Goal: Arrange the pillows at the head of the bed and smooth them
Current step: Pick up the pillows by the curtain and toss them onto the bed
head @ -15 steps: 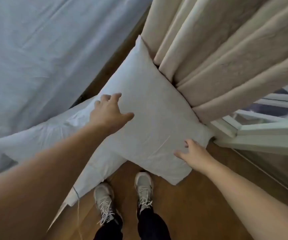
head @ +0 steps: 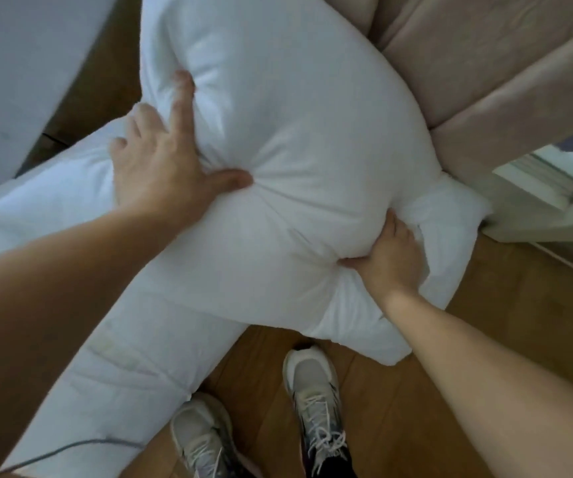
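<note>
A plump white pillow (head: 288, 139) fills the middle of the view, raised off the floor and leaning toward the curtain. My left hand (head: 160, 163) grips its left edge, thumb dug into the fabric. My right hand (head: 386, 257) clutches its lower right side, bunching the cover. A second white pillow (head: 116, 339) lies beneath and to the left, on the floor by my feet. The bed (head: 19, 63), covered in a pale sheet, is at the upper left.
Beige curtains (head: 485, 63) hang at the upper right, against the pillow. A white window frame (head: 537, 188) sits low on the right. Wooden floor (head: 485, 322) and my two sneakers (head: 312, 391) are below. A thin grey cord (head: 71, 446) crosses the lower pillow.
Both hands have closed on the upper pillow and lifted it toward me; it now bulges and fills more of the view.
</note>
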Demonstrator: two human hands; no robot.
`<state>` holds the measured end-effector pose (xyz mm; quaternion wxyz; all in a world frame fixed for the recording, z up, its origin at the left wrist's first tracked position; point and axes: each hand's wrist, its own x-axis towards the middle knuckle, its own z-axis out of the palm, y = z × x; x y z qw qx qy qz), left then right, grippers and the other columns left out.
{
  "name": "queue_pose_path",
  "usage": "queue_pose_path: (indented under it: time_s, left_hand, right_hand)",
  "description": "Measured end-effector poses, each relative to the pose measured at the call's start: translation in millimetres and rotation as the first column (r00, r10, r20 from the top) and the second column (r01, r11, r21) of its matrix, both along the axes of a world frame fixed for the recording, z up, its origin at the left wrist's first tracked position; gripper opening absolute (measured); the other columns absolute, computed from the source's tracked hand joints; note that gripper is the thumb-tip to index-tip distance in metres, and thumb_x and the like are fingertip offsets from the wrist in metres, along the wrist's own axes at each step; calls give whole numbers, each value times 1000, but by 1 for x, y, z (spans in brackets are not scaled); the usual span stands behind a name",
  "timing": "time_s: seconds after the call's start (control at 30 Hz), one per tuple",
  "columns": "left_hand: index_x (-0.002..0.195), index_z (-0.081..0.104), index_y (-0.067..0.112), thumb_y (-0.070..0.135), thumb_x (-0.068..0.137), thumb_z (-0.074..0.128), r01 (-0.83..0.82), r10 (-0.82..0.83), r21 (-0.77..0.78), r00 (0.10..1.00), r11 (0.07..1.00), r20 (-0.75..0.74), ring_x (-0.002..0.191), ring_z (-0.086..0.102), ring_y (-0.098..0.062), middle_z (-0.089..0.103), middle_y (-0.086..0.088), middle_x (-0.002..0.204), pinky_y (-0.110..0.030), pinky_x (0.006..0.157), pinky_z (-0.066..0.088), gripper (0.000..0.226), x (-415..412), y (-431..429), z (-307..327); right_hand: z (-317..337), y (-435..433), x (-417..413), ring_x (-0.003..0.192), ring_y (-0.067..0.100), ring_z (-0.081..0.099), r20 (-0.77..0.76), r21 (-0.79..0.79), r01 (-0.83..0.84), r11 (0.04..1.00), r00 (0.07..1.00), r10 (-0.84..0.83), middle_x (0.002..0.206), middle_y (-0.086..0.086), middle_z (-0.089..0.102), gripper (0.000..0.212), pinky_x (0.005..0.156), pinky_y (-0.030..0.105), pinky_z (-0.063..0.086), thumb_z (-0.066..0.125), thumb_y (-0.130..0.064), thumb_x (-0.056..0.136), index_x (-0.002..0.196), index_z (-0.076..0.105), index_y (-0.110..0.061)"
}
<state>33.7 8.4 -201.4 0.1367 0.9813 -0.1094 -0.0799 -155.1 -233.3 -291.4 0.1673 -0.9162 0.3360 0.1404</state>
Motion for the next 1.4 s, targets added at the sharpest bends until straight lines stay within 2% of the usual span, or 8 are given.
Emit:
queue_pose_path:
  time_s: [0.07, 0.1, 0.33, 0.7, 0.83, 1.03, 1.17, 1.4]
  left_hand:
    - [136, 25, 36, 72, 62, 66, 64, -60, -100, 997, 993, 48, 104, 53, -41, 53, -19, 117, -51, 81, 42, 93, -5, 0, -7]
    - [130, 33, 35, 70, 65, 64, 93, -85, -126, 994, 988, 68, 100, 57, -40, 58, -15, 114, -48, 75, 42, 80, -6, 0, -7]
    - [92, 44, 19, 59, 79, 59, 196, -181, -144, 977, 970, 110, 75, 60, -38, 58, -9, 75, -39, 58, 30, 45, -4, 22, 84]
    - [86, 45, 22, 71, 76, 55, -295, 303, -78, 942, 952, 147, 77, 65, -46, 67, -26, 84, -47, 65, 47, 51, 55, 285, 365]
    - [84, 43, 26, 78, 75, 48, -547, 563, -132, 795, 827, 227, 79, 64, -42, 65, -20, 84, -50, 68, 51, 53, 60, 415, 462]
    - [136, 39, 21, 58, 85, 49, -846, 800, 127, 532, 518, 276, 117, 46, -46, 42, -27, 129, -56, 96, 38, 64, 56, 559, 541]
    - [141, 35, 26, 52, 86, 49, -792, 774, 206, 608, 574, 179, 122, 43, -42, 40, -22, 136, -52, 97, 38, 62, 38, 561, 527]
    - [141, 38, 23, 46, 88, 53, -600, 619, 174, 782, 781, -77, 122, 45, -36, 42, -14, 136, -47, 98, 40, 60, -19, 476, 420]
  right_hand:
    - [-11, 0, 2, 88, 29, 63, 132, -99, 22, 995, 991, -9, 98, 9, 68, 21, 68, 36, 51, 67, -34, 83, 95, 60, -17]
    - [-10, -2, 6, 74, 27, 62, 157, -112, 42, 993, 987, -24, 83, 8, 67, 12, 58, 31, 45, 60, -25, 87, 78, 54, -20]
    - [111, -24, -1, 51, 13, 43, -4, 41, 72, 997, 997, -72, 57, 0, 50, 39, 45, 28, 23, 68, -24, 83, 58, 40, -17]
    - [405, 168, 176, 77, 32, 60, 295, 100, -339, 936, 908, 297, 79, 14, 68, 13, 58, 32, 27, 74, -17, 76, 68, 66, -10]
    - [508, 285, 278, 87, 34, 64, 455, 41, -562, 826, 747, 486, 88, 13, 72, 4, 71, 35, 44, 73, -14, 77, 80, 72, -12]
    - [644, 468, 398, 114, 35, 58, 542, -15, -696, 718, 598, 591, 121, 14, 65, 35, 90, 39, 46, 61, -31, 90, 121, 61, -15]
    - [632, 520, 381, 118, 33, 56, 367, -11, -823, 569, 525, 768, 127, 15, 62, 41, 93, 36, 43, 63, -35, 89, 124, 59, -13]
    - [490, 464, 304, 122, 30, 51, -131, 176, -880, 441, 423, 896, 135, 12, 56, 52, 95, 37, 42, 60, -43, 90, 134, 51, -16]
